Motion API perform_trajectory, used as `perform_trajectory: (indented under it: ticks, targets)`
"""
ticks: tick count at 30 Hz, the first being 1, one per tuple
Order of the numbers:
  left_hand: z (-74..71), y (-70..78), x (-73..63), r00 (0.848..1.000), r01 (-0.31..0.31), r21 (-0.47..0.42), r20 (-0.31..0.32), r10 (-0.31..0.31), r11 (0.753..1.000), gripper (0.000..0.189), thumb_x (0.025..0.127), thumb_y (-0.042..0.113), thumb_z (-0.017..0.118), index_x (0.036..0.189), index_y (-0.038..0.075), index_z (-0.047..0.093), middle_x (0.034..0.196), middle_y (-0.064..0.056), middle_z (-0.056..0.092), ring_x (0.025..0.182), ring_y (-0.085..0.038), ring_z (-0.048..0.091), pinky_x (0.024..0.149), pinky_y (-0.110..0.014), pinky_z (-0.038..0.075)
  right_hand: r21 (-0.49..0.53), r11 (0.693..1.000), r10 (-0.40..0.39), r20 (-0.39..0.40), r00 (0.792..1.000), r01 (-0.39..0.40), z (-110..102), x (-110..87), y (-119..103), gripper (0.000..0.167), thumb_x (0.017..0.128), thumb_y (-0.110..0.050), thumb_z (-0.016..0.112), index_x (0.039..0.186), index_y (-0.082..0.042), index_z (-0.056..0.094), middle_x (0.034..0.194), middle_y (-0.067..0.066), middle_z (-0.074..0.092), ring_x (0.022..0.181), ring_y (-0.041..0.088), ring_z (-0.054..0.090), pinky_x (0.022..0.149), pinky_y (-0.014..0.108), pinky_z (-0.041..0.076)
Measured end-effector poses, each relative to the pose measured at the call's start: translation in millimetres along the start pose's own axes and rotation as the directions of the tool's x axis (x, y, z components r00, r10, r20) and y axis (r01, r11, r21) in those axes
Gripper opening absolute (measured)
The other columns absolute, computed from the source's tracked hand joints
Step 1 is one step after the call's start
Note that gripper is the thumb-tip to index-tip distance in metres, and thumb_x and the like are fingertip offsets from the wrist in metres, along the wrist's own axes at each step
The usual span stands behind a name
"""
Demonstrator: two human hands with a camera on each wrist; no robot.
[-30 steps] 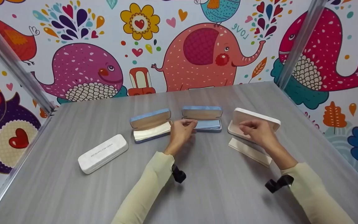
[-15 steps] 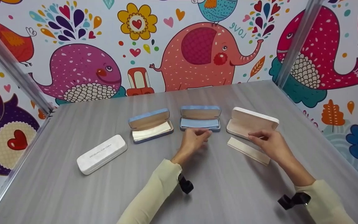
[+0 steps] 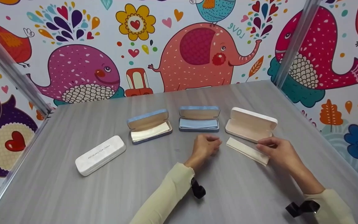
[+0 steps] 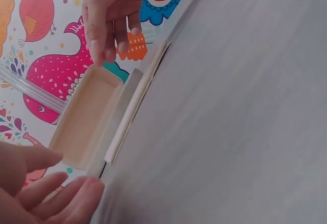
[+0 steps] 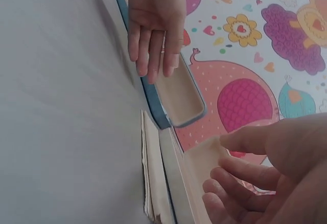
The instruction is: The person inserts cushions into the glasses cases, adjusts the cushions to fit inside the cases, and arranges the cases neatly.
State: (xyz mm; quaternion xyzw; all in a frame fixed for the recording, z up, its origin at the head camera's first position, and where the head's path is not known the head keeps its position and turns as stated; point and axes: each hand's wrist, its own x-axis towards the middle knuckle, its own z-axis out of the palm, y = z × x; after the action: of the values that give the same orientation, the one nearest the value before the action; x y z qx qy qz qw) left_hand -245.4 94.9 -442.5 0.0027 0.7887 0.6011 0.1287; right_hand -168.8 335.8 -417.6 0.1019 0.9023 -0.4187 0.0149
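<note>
A folded cream cloth point(image 3: 247, 151) lies on the table in front of an open white glasses case point(image 3: 253, 124). My left hand point(image 3: 205, 148) hovers just left of the cloth, fingers loosely bent and holding nothing. Over the cloth's right end is my right hand point(image 3: 280, 152), its fingertips close to the case's front right corner. In the left wrist view, the fingers of the right hand point(image 4: 115, 19) hang down above the case. The right wrist view shows the left hand point(image 5: 156, 27) with fingers extended, in front of the middle blue glasses case point(image 5: 181, 98).
The middle blue case point(image 3: 199, 111) stands open with a blue cloth point(image 3: 198, 123) inside. Left of it, another open blue case point(image 3: 148, 119) holds a cream cloth point(image 3: 150, 131). A closed white case point(image 3: 100, 155) lies at the left. Printed panels point(image 3: 154, 56) border the table.
My left hand has moved right and nearer, from between the two blue cases to beside the cream cloth. The right hand has drawn back from the white case, toward the cloth's right end.
</note>
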Motion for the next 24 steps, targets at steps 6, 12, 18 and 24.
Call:
perform_trajectory:
  ticks: [6,12,18,24]
  targets:
    - [14.0,-0.8,5.9,1.000,0.027,0.007,-0.003,-0.027,1.000,0.015,0.088,0.010,0.075,0.102,0.006,0.076,0.092,-0.005,0.075,0.076,-0.015,0.072,0.066,-0.025,0.061,0.033,0.998,0.044,0.078,0.996,-0.046,-2.5,1.7,12.4,0.047,0.094,-0.036,0.070,0.124,-0.001,0.065,0.105,0.010,0.063,0.088,0.020,0.055,0.063,0.022,0.050]
    - [23.1,7.3,13.1,0.999,0.035,0.026,-0.032,-0.034,0.999,0.020,0.087,0.007,0.076,0.106,0.003,0.074,0.093,-0.006,0.073,0.078,-0.015,0.071,0.065,-0.027,0.062,0.047,0.996,0.068,0.167,0.984,-0.077,-2.1,5.1,19.0,0.054,0.093,-0.037,0.072,0.126,0.003,0.059,0.100,0.007,0.060,0.074,0.014,0.057,0.060,0.023,0.053]
    - [33.3,15.6,19.7,1.000,0.023,0.118,-0.020,-0.021,0.993,0.017,0.086,0.011,0.078,0.100,0.004,0.074,0.089,-0.005,0.072,0.068,-0.015,0.069,0.056,-0.026,0.060,0.021,0.996,0.085,0.186,0.979,-0.091,-3.6,6.8,24.4,0.051,0.092,-0.031,0.073,0.123,0.007,0.059,0.089,0.002,0.057,0.066,0.012,0.053,0.055,0.023,0.050]
    - [36.5,17.6,24.5,0.996,-0.076,0.229,-0.024,0.083,0.970,0.022,0.082,0.010,0.081,0.101,0.001,0.075,0.095,-0.007,0.075,0.069,-0.011,0.063,0.059,-0.021,0.054,-0.005,0.994,0.112,0.192,0.975,-0.113,-5.5,8.2,28.5,0.055,0.092,-0.029,0.073,0.125,0.010,0.053,0.098,0.009,0.055,0.073,0.014,0.054,0.056,0.027,0.057]
